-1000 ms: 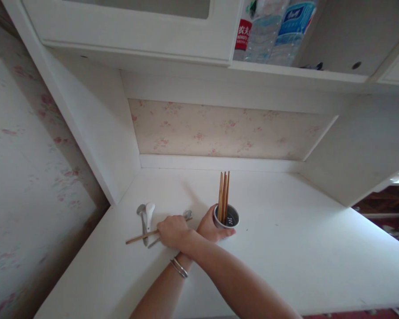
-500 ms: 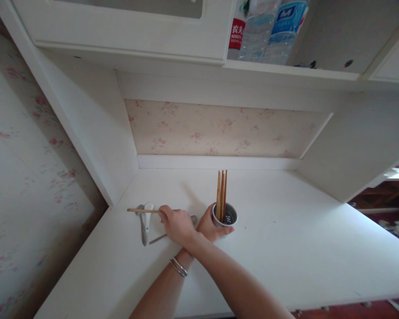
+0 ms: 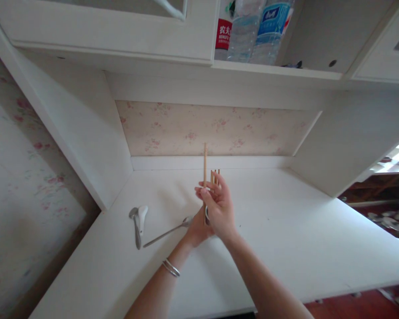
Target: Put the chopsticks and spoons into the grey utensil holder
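White table [image 3: 286,248] under the cupboard, with a chopstick [image 3: 205,161] upright in my fingers

The chopstick stands nearly vertical in front of me, pinched between the thumb and fingers of my right hand [image 3: 219,201]. Its top rises against the floral panel [image 3: 193,128] at the back. Its lower end runs down beside the cup [image 3: 206,213], and I cannot tell whether it is inside the rim. My left hand [image 3: 198,228] is curled around that cup, which is mostly hidden behind my right hand, so my two hands meet here, one partly over the other. Just behind my right fingers, the tips of several more chopsticks [image 3: 212,178] stick up.

To the left, a long-handled spoon [image 3: 164,234] lies slantwise on the table, its bowl just beside my left hand. Past it, a metal spoon [image 3: 137,231] and a white spoon [image 3: 142,219] lie side by side, bowls pointing away from me. Two silvery bracelets [image 3: 171,267] circle my left wrist.

Above, plastic bottles [image 3: 244,33] stand on the open shelf, one with a red label, one with a blue. Flowered wallpaper [image 3: 46,186] covers the wall on my left, and reddish floor [image 3: 362,305] shows at the lower right.
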### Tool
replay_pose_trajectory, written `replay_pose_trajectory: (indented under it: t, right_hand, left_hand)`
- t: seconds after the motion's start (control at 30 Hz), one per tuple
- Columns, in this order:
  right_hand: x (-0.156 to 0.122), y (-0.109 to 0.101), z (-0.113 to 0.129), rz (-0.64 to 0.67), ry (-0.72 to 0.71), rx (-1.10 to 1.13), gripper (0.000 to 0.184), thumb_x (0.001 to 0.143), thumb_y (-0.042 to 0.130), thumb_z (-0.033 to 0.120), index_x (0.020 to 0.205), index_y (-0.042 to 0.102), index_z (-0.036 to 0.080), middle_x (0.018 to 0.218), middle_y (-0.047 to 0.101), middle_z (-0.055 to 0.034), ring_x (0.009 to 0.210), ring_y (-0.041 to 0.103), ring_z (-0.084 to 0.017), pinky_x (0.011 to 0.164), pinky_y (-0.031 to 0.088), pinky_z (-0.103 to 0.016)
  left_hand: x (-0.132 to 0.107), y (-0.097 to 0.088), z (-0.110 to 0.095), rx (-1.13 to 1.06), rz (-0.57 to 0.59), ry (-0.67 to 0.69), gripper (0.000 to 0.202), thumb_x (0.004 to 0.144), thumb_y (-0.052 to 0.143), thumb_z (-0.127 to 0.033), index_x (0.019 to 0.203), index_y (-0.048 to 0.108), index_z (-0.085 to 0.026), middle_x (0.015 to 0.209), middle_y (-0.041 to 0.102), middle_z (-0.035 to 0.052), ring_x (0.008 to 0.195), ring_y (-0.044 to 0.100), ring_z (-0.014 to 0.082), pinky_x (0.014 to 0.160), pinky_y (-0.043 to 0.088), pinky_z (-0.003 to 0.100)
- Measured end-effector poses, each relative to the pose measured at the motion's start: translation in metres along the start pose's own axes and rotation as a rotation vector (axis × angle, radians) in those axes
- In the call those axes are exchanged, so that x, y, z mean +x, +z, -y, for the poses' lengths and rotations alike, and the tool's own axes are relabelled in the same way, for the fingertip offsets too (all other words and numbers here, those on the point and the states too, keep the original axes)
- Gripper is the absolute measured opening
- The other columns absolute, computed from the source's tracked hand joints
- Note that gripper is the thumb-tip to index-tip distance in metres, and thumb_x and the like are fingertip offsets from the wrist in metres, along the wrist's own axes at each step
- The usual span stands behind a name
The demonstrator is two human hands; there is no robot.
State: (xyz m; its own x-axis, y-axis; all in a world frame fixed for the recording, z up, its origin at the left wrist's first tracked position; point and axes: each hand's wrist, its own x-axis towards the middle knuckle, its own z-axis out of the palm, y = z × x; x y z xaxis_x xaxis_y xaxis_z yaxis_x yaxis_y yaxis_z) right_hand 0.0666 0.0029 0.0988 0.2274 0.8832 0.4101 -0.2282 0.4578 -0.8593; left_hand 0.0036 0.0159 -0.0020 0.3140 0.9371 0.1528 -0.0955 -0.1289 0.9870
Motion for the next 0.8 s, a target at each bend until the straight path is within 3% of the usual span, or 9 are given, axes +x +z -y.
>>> replay_pose_trajectory:
  t: [0.1, 0.2, 0.3, 0.5, 0.63, 0.8]
  right_hand:
    - [0.025, -0.032, 0.014, -0.125, -0.056, -0.007, 0.048, 0.082, 0.064, 0.033, 0.128, 0.049, 0.03, 0.101, 0.064, -0.0006, 0.091, 0.069, -0.017, 0.089, 0.055, -0.041]
    - [0.042, -0.059, 0.015, -0.174, 0.017, -0.005, 0.031, 0.081, 0.066, 0.038, 0.107, 0.061, 0.021, 0.091, 0.065, -0.0006, 0.087, 0.07, -0.017, 0.091, 0.054, -0.041]
    - [0.046, -0.076, 0.005, -0.198, 0.102, -0.045, 0.032, 0.078, 0.069, 0.045, 0.095, 0.065, 0.018, 0.085, 0.067, -0.0018, 0.084, 0.07, -0.018, 0.089, 0.055, -0.041]
    - [0.032, -0.09, -0.024, -0.132, 0.177, -0.287, 0.039, 0.081, 0.063, 0.052, 0.093, 0.072, 0.017, 0.092, 0.071, -0.0075, 0.092, 0.066, -0.022, 0.08, 0.055, -0.037]
    - [0.025, -0.094, -0.036, -0.089, 0.194, -0.444, 0.043, 0.082, 0.059, 0.053, 0.096, 0.075, 0.016, 0.09, 0.073, -0.007, 0.086, 0.066, -0.023, 0.077, 0.054, -0.036]
    - [0.019, -0.097, -0.042, -0.038, 0.226, -0.569, 0.043, 0.084, 0.056, 0.053, 0.085, 0.077, 0.016, 0.082, 0.075, -0.0053, 0.084, 0.067, -0.024, 0.079, 0.051, -0.034]
  left_hand:
    - [0.002, 0.003, -0.006, -0.098, 0.1, 0.026, 0.079, 0.058, 0.086, -0.035, 0.127, 0.051, -0.022, 0.118, 0.065, 0.0096, 0.109, 0.061, 0.0258, 0.095, 0.049, 0.039]
    - [0.003, 0.004, -0.007, -0.124, 0.109, 0.01, 0.078, 0.058, 0.087, -0.033, 0.126, 0.051, -0.02, 0.116, 0.066, 0.0109, 0.107, 0.062, 0.0243, 0.096, 0.047, 0.038]
    - [0.002, 0.004, -0.006, -0.123, 0.111, 0.022, 0.076, 0.058, 0.087, -0.033, 0.125, 0.052, -0.02, 0.117, 0.066, 0.011, 0.109, 0.061, 0.0243, 0.098, 0.046, 0.038]
    - [0.003, 0.006, -0.004, -0.148, 0.082, 0.022, 0.079, 0.055, 0.088, -0.033, 0.125, 0.053, -0.021, 0.12, 0.065, 0.012, 0.112, 0.061, 0.026, 0.099, 0.045, 0.04]
    - [0.005, 0.007, -0.001, -0.167, 0.069, 0.024, 0.081, 0.055, 0.088, -0.031, 0.126, 0.052, -0.021, 0.123, 0.064, 0.0125, 0.114, 0.059, 0.0266, 0.1, 0.044, 0.04]
    - [0.008, 0.008, 0.009, -0.226, 0.09, 0.02, 0.082, 0.055, 0.088, -0.027, 0.128, 0.05, -0.019, 0.125, 0.062, 0.0122, 0.117, 0.057, 0.0265, 0.102, 0.042, 0.04]
